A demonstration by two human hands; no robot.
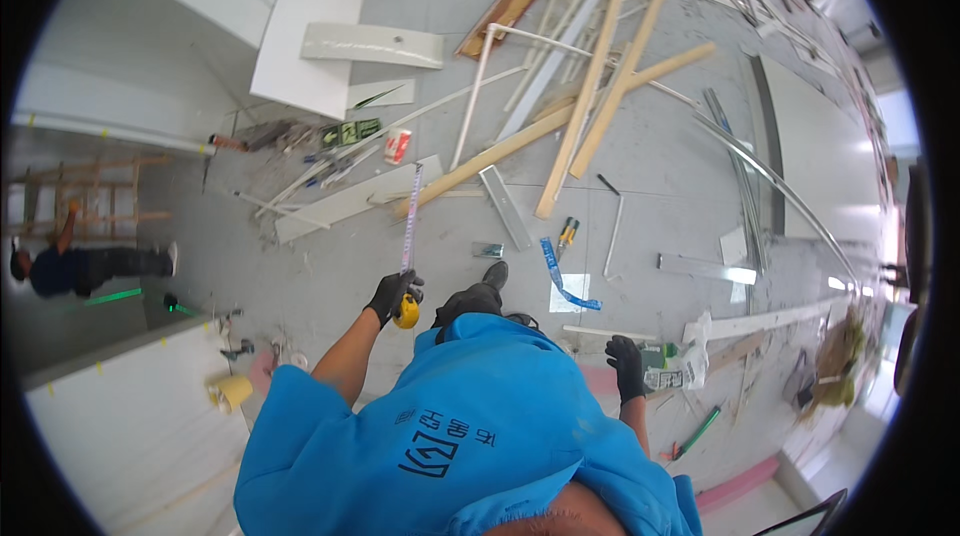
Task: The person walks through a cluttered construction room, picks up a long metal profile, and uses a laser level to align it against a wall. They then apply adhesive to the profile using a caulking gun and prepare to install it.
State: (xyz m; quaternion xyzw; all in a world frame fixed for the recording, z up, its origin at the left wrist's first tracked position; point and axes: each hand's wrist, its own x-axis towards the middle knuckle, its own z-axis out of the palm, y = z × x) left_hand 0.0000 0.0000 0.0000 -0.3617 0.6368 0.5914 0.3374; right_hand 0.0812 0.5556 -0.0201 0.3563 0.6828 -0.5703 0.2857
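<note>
My left hand (392, 294), in a black glove, is closed round a yellow tape measure (407, 313) in front of my left side. Its blade (411, 221) is pulled out and runs away from me; the far end overlaps a white board (360, 198) lying among scraps. Whether the blade touches the board, I cannot tell. My right hand (626, 364), also gloved in black, hangs at my right with nothing seen in it and its fingers loosely apart. Close to it in view are a green container (657, 354) and a crumpled white plastic bag (695, 341).
Wooden strips (590, 86) and a bent white pipe (478, 86) cover the floor ahead. Nearer my feet lie a yellow-handled tool (568, 233) and a blue strip (556, 278). Metal profiles (790, 191) lie at right. Another person (95, 266) is at far left near a wooden frame (95, 198).
</note>
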